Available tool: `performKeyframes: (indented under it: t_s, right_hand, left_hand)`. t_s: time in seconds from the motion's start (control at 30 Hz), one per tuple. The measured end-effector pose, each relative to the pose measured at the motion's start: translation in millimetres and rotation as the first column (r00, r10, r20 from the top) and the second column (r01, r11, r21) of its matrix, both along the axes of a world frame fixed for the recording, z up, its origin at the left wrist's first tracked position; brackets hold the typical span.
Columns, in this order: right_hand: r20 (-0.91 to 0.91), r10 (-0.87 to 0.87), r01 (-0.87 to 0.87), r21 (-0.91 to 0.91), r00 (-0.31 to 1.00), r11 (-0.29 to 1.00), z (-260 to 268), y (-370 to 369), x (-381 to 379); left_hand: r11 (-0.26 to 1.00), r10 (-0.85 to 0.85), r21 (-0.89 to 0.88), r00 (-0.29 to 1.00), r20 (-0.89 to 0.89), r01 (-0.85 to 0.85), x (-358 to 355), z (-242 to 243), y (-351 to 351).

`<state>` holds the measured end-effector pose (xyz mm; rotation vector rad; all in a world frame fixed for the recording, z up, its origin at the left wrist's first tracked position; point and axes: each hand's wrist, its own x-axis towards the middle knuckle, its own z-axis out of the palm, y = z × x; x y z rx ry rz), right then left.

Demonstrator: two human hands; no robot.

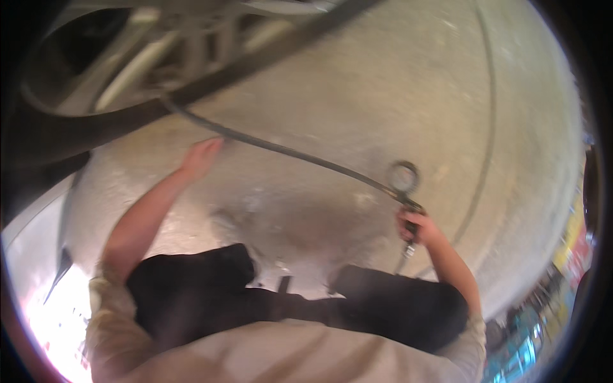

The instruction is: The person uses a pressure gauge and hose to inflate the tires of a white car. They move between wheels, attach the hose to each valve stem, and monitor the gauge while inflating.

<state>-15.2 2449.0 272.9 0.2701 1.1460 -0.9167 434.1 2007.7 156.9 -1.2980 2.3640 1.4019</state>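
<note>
My right hand is wrapped around the grip of a tyre inflator gun. A round dial gauge sits on top of the inflator. From it a black rubber hose runs left to the rim of a car wheel, where blur hides how its end is attached. My left hand is stretched out just below the hose near the wheel, blurred, with nothing visible in it. The black tyre curves around the spoked alloy rim at the upper left.
A concrete floor spreads around my knees. Another thin hose or cable lies curved across it on the right. Car bodywork stands at the left edge. Blurred turquoise equipment and other coloured items are at the lower right.
</note>
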Motion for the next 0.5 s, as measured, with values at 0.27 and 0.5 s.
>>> performKeyframes:
  t_s: [0.27, 0.5]
  right_hand:
    - [0.132, -0.083, 0.096, -0.097, 0.988, 0.991, -16, 11, -1]
    - [0.113, -0.069, 0.083, -0.117, 0.991, 0.990, -11, 4, 1]
  left_hand:
    - [0.327, 0.836, 0.923, 0.517, -0.183, -0.204, -51, 94, -44]
    - [0.306, 0.907, 0.952, 0.312, -0.284, -0.023, -55, 150, -53]
